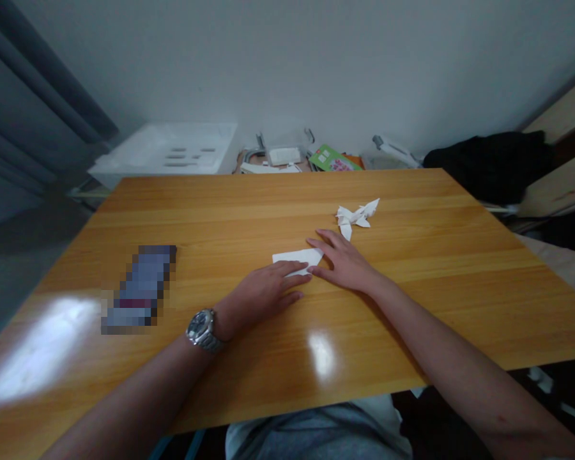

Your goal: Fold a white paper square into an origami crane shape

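A small piece of folded white paper (292, 256) lies flat on the wooden table (249, 211). My left hand (268, 287), with a metal watch on its wrist, rests palm down over the paper's near edge, fingers stretched out across it. From the other side my right hand (342, 260) touches the paper's right end with its fingers spread. Just beyond the right hand sits a white folded-paper figure (357, 216) with several pointed flaps. Part of the folded paper is hidden beneath the left fingers.
On the table's left side lies a pixelated phone-like object (141, 287). Behind the far edge are a white foam tray (172, 150), a green booklet (334, 158) and assorted clutter. Dark cloth (489, 166) hangs at the right beyond the table.
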`<action>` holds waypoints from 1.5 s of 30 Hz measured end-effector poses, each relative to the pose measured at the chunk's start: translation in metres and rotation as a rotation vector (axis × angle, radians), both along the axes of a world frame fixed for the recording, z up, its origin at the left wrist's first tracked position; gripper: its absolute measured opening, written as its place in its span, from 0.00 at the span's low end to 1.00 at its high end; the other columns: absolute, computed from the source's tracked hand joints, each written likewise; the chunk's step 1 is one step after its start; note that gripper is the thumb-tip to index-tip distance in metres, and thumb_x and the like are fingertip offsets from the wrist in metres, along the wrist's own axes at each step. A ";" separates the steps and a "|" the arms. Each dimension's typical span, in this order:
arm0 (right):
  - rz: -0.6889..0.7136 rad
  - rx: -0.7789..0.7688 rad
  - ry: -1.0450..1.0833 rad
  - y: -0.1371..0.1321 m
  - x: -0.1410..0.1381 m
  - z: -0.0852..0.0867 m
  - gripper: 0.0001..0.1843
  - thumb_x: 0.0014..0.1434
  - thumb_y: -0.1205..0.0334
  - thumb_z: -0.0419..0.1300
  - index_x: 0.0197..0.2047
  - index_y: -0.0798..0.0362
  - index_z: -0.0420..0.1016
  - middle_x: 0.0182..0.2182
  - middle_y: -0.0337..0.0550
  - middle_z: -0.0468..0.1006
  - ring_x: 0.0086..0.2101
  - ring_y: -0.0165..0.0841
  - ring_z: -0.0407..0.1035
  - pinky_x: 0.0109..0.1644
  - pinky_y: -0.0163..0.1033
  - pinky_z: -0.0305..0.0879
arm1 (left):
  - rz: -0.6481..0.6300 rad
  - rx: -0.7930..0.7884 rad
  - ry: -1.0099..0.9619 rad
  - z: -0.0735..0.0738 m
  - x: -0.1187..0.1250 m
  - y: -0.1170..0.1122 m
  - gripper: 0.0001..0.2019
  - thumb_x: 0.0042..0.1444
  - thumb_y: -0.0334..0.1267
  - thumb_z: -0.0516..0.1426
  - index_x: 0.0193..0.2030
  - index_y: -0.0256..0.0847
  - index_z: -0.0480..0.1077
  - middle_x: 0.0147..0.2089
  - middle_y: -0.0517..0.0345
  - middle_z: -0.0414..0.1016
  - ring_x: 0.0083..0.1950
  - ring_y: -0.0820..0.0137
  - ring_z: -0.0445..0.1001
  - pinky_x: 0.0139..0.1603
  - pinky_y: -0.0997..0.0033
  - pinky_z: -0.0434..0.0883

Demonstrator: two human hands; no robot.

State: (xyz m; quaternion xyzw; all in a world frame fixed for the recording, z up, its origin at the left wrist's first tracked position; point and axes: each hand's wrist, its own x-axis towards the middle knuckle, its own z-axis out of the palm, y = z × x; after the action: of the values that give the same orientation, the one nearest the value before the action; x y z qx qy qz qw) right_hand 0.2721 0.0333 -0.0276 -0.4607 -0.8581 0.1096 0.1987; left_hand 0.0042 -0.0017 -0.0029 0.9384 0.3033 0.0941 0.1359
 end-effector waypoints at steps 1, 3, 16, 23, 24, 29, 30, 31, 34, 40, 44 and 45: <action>-0.009 -0.005 -0.003 0.000 0.000 0.000 0.37 0.63 0.42 0.63 0.70 0.50 0.65 0.70 0.60 0.59 0.69 0.54 0.55 0.71 0.63 0.56 | -0.001 0.002 -0.003 0.000 0.000 0.000 0.22 0.73 0.46 0.50 0.70 0.48 0.64 0.74 0.52 0.62 0.72 0.59 0.65 0.71 0.54 0.66; -0.022 -0.021 0.007 0.000 -0.001 -0.002 0.38 0.63 0.42 0.64 0.71 0.50 0.65 0.70 0.61 0.59 0.69 0.54 0.54 0.71 0.63 0.56 | -0.010 -0.002 -0.011 0.001 0.000 0.000 0.21 0.73 0.46 0.51 0.70 0.48 0.64 0.75 0.52 0.61 0.72 0.60 0.64 0.71 0.55 0.66; -0.081 0.024 0.213 0.023 0.012 -0.015 0.20 0.71 0.63 0.52 0.62 0.47 0.74 0.64 0.53 0.70 0.64 0.45 0.64 0.69 0.59 0.60 | 0.010 -0.035 -0.032 -0.003 -0.003 -0.001 0.22 0.73 0.48 0.51 0.70 0.50 0.65 0.75 0.54 0.61 0.72 0.60 0.65 0.72 0.55 0.65; -0.105 0.062 0.219 0.024 0.010 -0.018 0.19 0.70 0.65 0.51 0.59 0.49 0.76 0.61 0.54 0.72 0.61 0.45 0.67 0.68 0.59 0.62 | -0.029 -0.095 -0.032 0.001 -0.006 0.004 0.23 0.72 0.49 0.51 0.71 0.52 0.64 0.76 0.55 0.59 0.74 0.60 0.63 0.74 0.54 0.63; -0.105 0.061 0.222 0.024 0.009 -0.019 0.19 0.70 0.65 0.51 0.59 0.49 0.76 0.61 0.54 0.72 0.61 0.45 0.67 0.67 0.59 0.63 | -0.034 -0.098 -0.040 0.001 -0.007 0.004 0.23 0.72 0.50 0.51 0.70 0.52 0.65 0.76 0.55 0.59 0.74 0.60 0.63 0.74 0.55 0.63; -0.109 0.069 0.224 0.025 0.008 -0.019 0.19 0.70 0.65 0.51 0.59 0.49 0.76 0.60 0.53 0.72 0.61 0.45 0.67 0.67 0.57 0.63 | -0.040 -0.097 -0.043 0.001 -0.007 0.008 0.22 0.72 0.51 0.51 0.68 0.51 0.69 0.76 0.54 0.60 0.73 0.60 0.64 0.74 0.54 0.63; -0.110 0.073 0.222 0.024 0.008 -0.019 0.18 0.70 0.65 0.51 0.59 0.50 0.76 0.60 0.54 0.73 0.61 0.45 0.67 0.67 0.57 0.63 | -0.042 -0.094 -0.043 0.001 -0.007 0.008 0.22 0.72 0.51 0.51 0.68 0.50 0.69 0.76 0.54 0.60 0.73 0.60 0.64 0.74 0.54 0.63; -0.112 0.076 0.220 0.024 0.007 -0.020 0.18 0.70 0.65 0.51 0.59 0.51 0.76 0.60 0.55 0.73 0.61 0.45 0.67 0.67 0.56 0.64 | -0.046 -0.094 -0.044 0.001 -0.007 0.009 0.22 0.72 0.51 0.51 0.67 0.50 0.69 0.76 0.54 0.60 0.73 0.60 0.64 0.74 0.54 0.63; -0.115 0.090 0.223 0.022 0.006 -0.021 0.18 0.71 0.65 0.51 0.59 0.53 0.76 0.61 0.56 0.73 0.61 0.45 0.68 0.67 0.56 0.64 | -0.055 -0.099 -0.050 0.002 -0.006 0.009 0.21 0.71 0.50 0.52 0.67 0.50 0.70 0.75 0.53 0.61 0.73 0.59 0.64 0.74 0.54 0.63; -0.102 0.123 0.298 0.012 0.004 -0.011 0.18 0.74 0.63 0.48 0.59 0.50 0.75 0.60 0.53 0.75 0.61 0.43 0.68 0.67 0.56 0.65 | -0.025 -0.065 -0.067 0.001 -0.004 0.005 0.22 0.69 0.51 0.55 0.66 0.49 0.70 0.74 0.52 0.63 0.71 0.58 0.66 0.73 0.53 0.64; 0.033 0.131 0.269 0.001 0.002 0.002 0.16 0.74 0.60 0.51 0.58 0.49 0.76 0.60 0.52 0.75 0.61 0.42 0.69 0.67 0.55 0.66 | -0.003 -0.005 -0.046 0.000 0.000 0.001 0.24 0.70 0.50 0.55 0.68 0.46 0.67 0.74 0.48 0.63 0.72 0.57 0.65 0.73 0.52 0.63; 0.068 0.136 0.258 0.000 0.002 0.004 0.16 0.74 0.60 0.52 0.58 0.49 0.77 0.60 0.52 0.75 0.60 0.42 0.69 0.66 0.55 0.67 | 0.006 0.009 -0.039 0.000 0.001 0.000 0.24 0.70 0.49 0.55 0.69 0.45 0.67 0.73 0.47 0.63 0.72 0.57 0.64 0.73 0.52 0.63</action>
State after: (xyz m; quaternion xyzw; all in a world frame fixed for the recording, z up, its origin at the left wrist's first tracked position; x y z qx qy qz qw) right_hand 0.2736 0.0329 -0.0238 -0.3988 -0.8461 0.1159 0.3342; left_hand 0.0054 -0.0016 -0.0028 0.9360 0.3032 0.1142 0.1374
